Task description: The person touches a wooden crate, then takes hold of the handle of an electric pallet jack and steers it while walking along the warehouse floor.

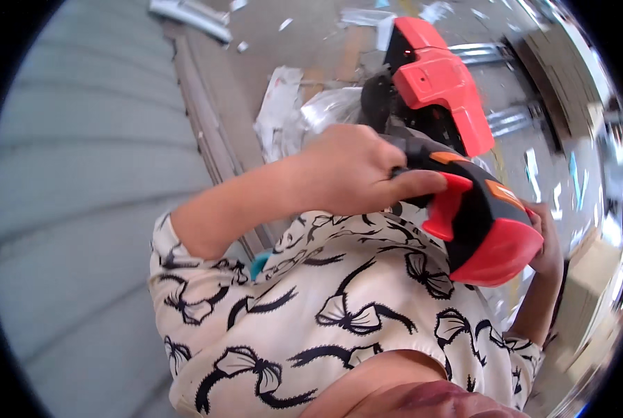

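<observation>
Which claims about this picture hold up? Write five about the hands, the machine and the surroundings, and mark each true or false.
1. The left hand grips the control handle. True.
2. The right hand is well away from the handle. False: it touches the handle's right side.
3. The machine body is entirely blue. False: it is red and black.
4. Dark-outlined bows pattern the shirt. True.
5. The ribbed grey surface fills the picture's right. False: it fills the left.
</observation>
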Motion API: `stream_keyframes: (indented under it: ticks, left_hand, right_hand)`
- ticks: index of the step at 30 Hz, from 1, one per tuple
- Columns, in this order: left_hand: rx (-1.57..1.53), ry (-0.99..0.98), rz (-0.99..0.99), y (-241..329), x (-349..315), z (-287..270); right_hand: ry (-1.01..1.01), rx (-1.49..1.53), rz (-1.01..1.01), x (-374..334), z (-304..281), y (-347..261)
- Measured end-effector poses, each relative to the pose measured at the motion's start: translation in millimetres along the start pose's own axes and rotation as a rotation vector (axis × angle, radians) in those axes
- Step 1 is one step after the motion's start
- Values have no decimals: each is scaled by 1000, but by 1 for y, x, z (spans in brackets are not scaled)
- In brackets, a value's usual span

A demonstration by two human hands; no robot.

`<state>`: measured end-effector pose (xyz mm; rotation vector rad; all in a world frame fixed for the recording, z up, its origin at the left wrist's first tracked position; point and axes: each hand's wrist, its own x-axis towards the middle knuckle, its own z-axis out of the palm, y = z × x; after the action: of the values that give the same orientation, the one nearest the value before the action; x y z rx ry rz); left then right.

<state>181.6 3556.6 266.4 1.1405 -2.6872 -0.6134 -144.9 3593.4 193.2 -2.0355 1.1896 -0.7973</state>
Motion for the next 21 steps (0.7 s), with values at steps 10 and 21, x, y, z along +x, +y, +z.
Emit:
stream_keyframes:
  ticks: [10,21]
  left_hand:
    - [-49,-101,5,104,-27,67]
    - [-264,-99,-62,-68,-71,-2]
  right_hand:
    - [-38,-34,285,-154,-2,-50]
    - [-19,-132,583,-1,96,-117]
